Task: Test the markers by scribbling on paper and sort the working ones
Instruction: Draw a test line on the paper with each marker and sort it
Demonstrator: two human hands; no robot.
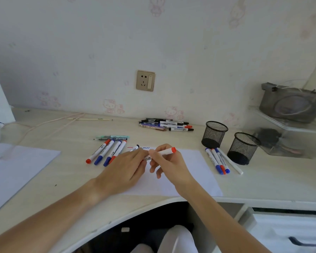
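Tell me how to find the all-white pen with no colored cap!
Find the two black mesh cups on the desk's right side. In front of them lies a small row of markers. The white pen is the rightmost, nearest the closer cup; its neighbours have blue or red caps.

Left hand (124,168) covering the lower barrel of the red-capped marker (162,152), black-tipped marker (135,148) lying mostly hidden behind it, print on marker barrels reading too small, second paper sheet (16,167) running off the left edge, drawer handle (306,241) being cut off at bottom right.

Red-capped white marker (162,152) held above scribbled white paper (193,172), marker rows alongside.
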